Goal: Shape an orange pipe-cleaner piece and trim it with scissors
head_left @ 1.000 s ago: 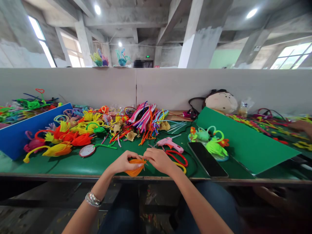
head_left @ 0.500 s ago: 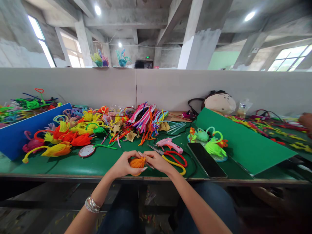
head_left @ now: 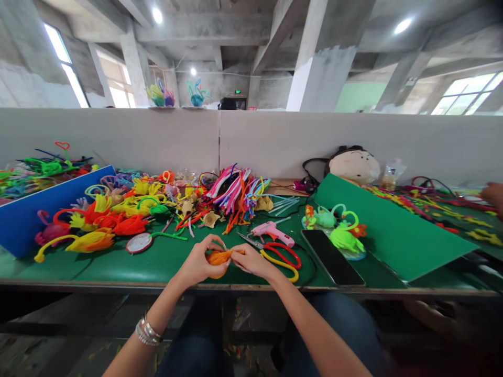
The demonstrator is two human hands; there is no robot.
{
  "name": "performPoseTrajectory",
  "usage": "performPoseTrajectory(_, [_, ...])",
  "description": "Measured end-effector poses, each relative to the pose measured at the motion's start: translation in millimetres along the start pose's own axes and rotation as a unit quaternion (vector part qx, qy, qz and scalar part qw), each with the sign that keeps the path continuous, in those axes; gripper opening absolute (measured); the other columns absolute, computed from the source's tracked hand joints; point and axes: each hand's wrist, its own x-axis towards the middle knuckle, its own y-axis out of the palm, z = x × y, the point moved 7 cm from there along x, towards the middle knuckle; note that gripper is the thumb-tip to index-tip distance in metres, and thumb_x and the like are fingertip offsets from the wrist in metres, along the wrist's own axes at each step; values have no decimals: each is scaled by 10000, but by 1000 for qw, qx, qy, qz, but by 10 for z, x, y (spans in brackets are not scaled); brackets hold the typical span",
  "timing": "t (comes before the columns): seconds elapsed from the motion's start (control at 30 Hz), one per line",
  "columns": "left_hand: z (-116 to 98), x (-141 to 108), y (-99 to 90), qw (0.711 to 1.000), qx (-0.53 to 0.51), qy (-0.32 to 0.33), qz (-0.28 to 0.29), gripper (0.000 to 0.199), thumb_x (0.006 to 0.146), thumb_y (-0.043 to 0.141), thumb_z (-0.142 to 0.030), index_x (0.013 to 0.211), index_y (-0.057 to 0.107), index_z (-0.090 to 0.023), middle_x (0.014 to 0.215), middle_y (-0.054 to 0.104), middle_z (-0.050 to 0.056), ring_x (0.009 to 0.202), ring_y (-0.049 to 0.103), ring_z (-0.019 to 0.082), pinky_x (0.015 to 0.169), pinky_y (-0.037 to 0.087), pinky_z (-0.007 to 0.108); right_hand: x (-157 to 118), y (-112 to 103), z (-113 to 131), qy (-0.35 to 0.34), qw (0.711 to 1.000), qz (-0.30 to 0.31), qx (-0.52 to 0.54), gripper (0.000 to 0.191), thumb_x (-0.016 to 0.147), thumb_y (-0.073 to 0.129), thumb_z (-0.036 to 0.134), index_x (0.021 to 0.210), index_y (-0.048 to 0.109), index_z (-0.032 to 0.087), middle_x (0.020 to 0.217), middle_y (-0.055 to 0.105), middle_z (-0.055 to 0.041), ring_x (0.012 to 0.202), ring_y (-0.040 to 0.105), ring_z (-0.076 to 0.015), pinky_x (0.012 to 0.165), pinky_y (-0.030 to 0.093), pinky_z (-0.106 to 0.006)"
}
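An orange bundle of pipe cleaners, rounded like a bird's body, is held over the front of the green table. My left hand curls around its wide left part. With pinched fingertips my right hand grips its narrow right end. Just beyond my right hand lie scissors with red and yellow handles and a pink glue gun. To the left is a finished yellow-orange swan, and nearer the middle a small round white disc with a red rim.
A black phone lies on the right, beside green pipe-cleaner swans. Blue and green boards stand as dividers. Loose pipe cleaners are heaped at the back. Another person's hand shows at the far right.
My left fingers have shifted up over the orange bundle. My right fingers have closed together on its narrow end, which now points more to the right.
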Motion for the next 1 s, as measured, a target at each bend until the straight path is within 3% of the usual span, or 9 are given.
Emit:
performPoseTrajectory(0.23, [51, 34, -27, 997, 60, 28, -29, 199, 658, 593, -277, 797, 564, -139, 807, 636, 40, 722, 588, 133, 643, 439, 204, 8, 28, -18, 6, 999, 42, -2, 344, 809, 320, 202, 470, 362, 168, 361, 343, 74, 324, 320, -37, 385, 248, -172])
performPoseTrajectory(0.37, [92, 67, -47, 995, 67, 29, -62, 182, 678, 579, -302, 752, 585, -135, 855, 632, 54, 765, 582, 142, 683, 438, 216, 18, 16, -14, -1, 999, 12, -30, 341, 848, 297, 241, 536, 413, 164, 418, 397, 57, 377, 363, -53, 418, 280, -180])
performPoseTrajectory(0.53, [156, 94, -72, 996, 42, -4, -78, 264, 680, 577, -318, 879, 568, -145, 723, 648, 23, 684, 588, 136, 643, 452, 217, 8, -32, 43, -46, 994, -35, -95, 381, 880, 273, 363, 604, 450, 168, 564, 495, 22, 544, 468, -92, 554, 366, -217])
performPoseTrajectory(0.63, [165, 105, -95, 995, 44, 0, -86, 227, 683, 567, -316, 816, 601, -135, 749, 653, 33, 705, 587, 143, 667, 457, 228, -13, -64, 102, -67, 988, -43, -130, 389, 888, 255, 359, 614, 458, 172, 590, 510, 20, 585, 491, -102, 607, 373, -234])
performPoseTrajectory(0.87, [286, 124, -100, 993, 48, -31, -104, 221, 678, 563, -291, 802, 651, -130, 809, 677, 52, 758, 598, 172, 741, 459, 271, -47, -112, 176, -92, 969, -66, -217, 380, 895, 253, 297, 598, 454, 173, 572, 518, 20, 568, 479, -100, 583, 338, -223])
performPoseTrajectory(1.0, [312, 133, -72, 995, 33, -27, -89, 227, 680, 560, -288, 815, 651, -129, 827, 678, 53, 782, 600, 177, 757, 463, 280, -62, -105, 171, -83, 958, -64, -267, 388, 896, 260, 342, 614, 465, 171, 589, 529, 15, 573, 472, -101, 572, 324, -220])
